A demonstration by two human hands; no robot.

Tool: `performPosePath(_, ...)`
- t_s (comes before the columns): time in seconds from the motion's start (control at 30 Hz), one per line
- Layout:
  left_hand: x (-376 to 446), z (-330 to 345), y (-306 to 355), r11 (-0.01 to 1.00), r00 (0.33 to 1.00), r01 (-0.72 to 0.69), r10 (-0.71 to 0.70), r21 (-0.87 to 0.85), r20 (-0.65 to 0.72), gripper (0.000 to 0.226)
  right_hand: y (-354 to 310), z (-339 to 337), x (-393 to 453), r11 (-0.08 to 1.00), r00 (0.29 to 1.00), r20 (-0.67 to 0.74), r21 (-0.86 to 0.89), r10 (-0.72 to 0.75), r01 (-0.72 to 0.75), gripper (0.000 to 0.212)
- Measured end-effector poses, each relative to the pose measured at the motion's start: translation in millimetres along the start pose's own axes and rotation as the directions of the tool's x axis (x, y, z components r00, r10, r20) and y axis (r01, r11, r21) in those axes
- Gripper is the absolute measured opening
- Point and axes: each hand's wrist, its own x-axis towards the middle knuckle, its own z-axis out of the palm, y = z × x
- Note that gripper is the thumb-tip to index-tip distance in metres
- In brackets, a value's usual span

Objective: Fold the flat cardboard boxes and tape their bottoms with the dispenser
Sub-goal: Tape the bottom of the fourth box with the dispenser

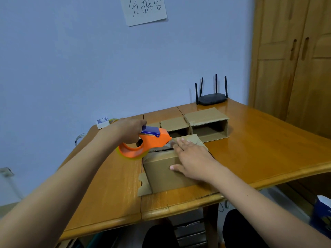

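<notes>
Nearest the viewer, two bare forearms reach over the near edge of a wooden table (259, 158). A folded cardboard box (164, 172) stands on the table close to that edge, bottom side up, with a loose flap lying flat on the tabletop at the box's near-left corner.

The right hand (192, 158) lies on the box with fingers straight and spread: the palm and fingers press the upper face, and the thumb rests against the near side wall. The fingertips reach toward the seam on the upper face.

Just left of the right hand, the left hand (129, 131) grips the blue handle of an orange tape dispenser (145, 144), fingers curled round it. The dispenser's nose meets the box's upper face at its far-left part, just beside the right fingertips. A roll of clear, yellowish tape sits in the dispenser's ring, over the box's left edge.

Beyond the box, two more folded boxes lie on their sides with open ends toward the viewer: a smaller one (174, 125) directly behind, and a larger one (207, 122) to its right. Behind the larger box a black router (211, 98) with four antennas stands by the blue wall. Far left of the box, a small white device (102, 122) sits at the table's back corner. A paper note (144, 9) hangs on the wall above.
</notes>
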Motion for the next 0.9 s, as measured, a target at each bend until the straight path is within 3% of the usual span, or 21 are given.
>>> performPosePath(0.57,-2,9,-11,1.0,0.999,-0.016,0.016,0.003,-0.045,0.029,2,4,1,1.0,1.0,-0.029,0.0,-0.004,0.004,0.084)
performPosePath(0.9,-26,35,-44,0.998,0.997,0.054,-0.055,-0.033,-0.057,0.032,-1,3,0,1.0,1.0,-0.012,0.01,0.014,-0.014,0.088)
